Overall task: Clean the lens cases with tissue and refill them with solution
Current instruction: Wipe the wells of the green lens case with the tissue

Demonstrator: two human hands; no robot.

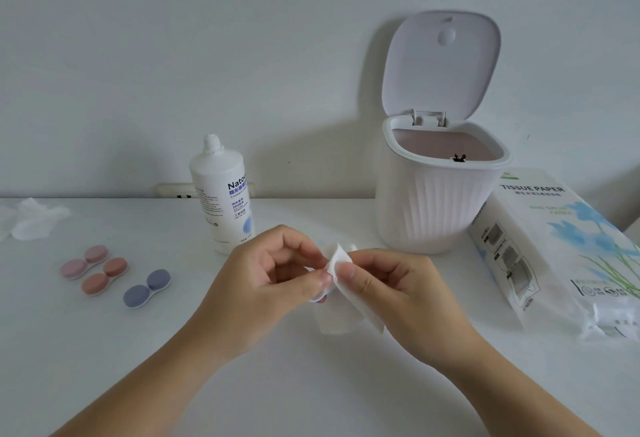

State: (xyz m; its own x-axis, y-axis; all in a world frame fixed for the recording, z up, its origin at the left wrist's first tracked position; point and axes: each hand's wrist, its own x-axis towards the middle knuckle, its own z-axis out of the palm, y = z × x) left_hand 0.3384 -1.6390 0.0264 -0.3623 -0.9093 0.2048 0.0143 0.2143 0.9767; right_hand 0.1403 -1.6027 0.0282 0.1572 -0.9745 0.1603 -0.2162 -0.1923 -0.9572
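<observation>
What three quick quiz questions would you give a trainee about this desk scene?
1. True or false: the bin lid is shut.
2. How many closed lens cases lie on the table?
3. What does the right hand pinch: A tissue, B bottle, C bin?

Key
1. False: the lid stands open.
2. Three: a pink case, an orange case and a blue case, left of the bottle.
3. A: it pinches the tissue, pressed against a small white piece that the left hand holds.
</observation>
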